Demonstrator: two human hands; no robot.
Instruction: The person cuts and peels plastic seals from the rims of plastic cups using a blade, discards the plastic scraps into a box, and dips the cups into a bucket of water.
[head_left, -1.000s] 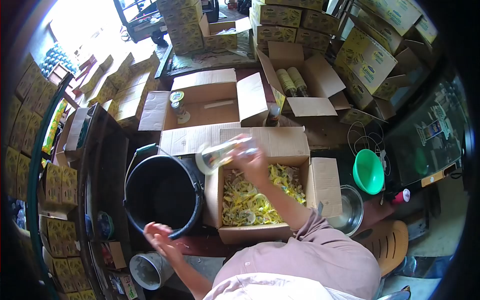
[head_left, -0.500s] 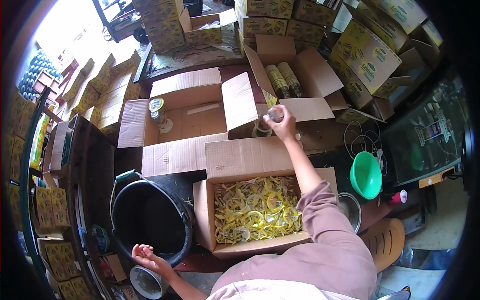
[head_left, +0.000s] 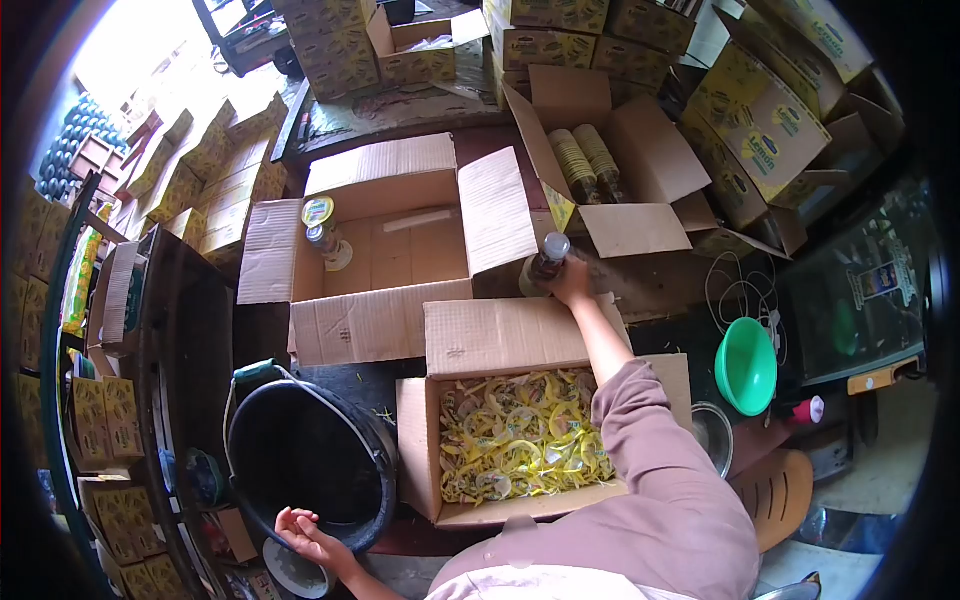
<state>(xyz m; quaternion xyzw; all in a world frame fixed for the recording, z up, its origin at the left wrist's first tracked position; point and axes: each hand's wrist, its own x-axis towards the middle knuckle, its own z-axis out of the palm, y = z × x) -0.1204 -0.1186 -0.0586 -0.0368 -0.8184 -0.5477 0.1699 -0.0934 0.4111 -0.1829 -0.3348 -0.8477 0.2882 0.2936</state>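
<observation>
My right hand (head_left: 572, 283) is closed around the side of a small dark, see-through container with a pale grey round top (head_left: 553, 252), beyond the near carton. A paler rounded thing (head_left: 530, 280) stands just left of it, partly hidden. My left hand (head_left: 310, 537) is open and palm up, its fingers loosely bent and holding nothing, at the near rim of a black bucket (head_left: 385, 470). Between my arms, an open carton (head_left: 418, 450) holds a heap of yellow and clear plastic scraps (head_left: 525, 430).
Behind stands an open carton (head_left: 360, 335) with a few cups (head_left: 325, 235) in its left corner. Another carton (head_left: 640, 230) holds two long stacks of cups (head_left: 585, 165). A green bowl (head_left: 747, 367) and white cable (head_left: 725, 290) lie right. Printed lemon cartons (head_left: 760, 140) are piled around.
My right hand has come down and slightly nearer, now gripping the container's side. My left hand has shifted slightly right and down. The whole view has shifted a little.
</observation>
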